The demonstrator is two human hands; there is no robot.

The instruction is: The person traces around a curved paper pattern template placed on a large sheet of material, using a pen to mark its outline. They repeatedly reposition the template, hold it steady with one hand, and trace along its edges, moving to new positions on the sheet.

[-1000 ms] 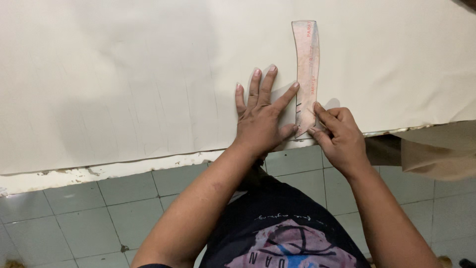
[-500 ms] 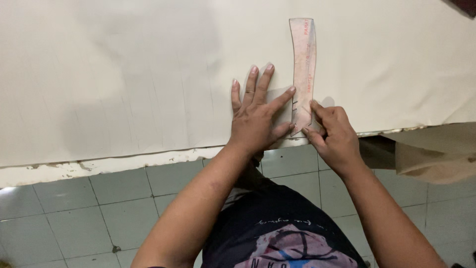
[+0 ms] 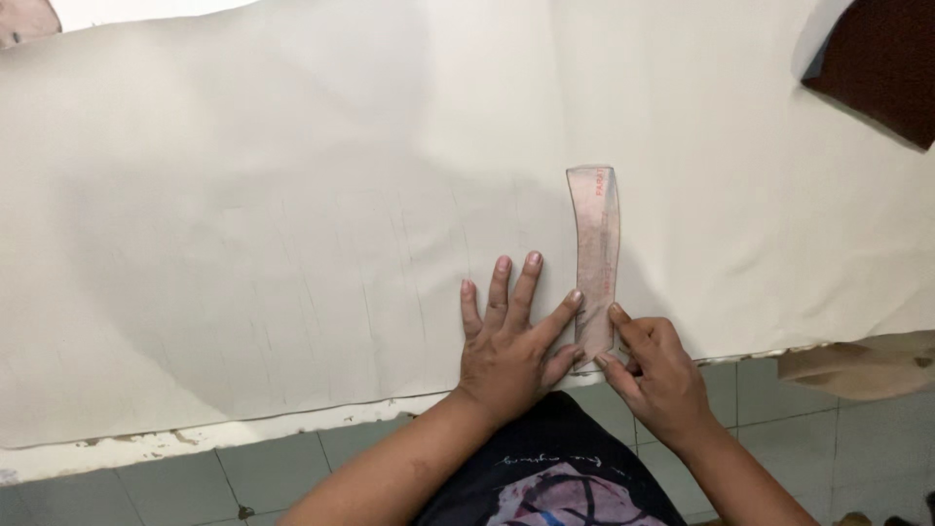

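While flat on the cream fabric (image 3: 292,224), left hand (image 3: 506,346) spread wide, index tip touching curved clear ruler (image 3: 595,258). Right hand (image 3: 657,375) pinching ruler's near end, beside the bench (image 3: 146,443) edge.

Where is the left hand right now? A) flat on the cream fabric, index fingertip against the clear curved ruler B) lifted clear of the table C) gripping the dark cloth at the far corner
A: the left hand lies spread on the cream fabric, its index fingertip touching the clear curved ruler.
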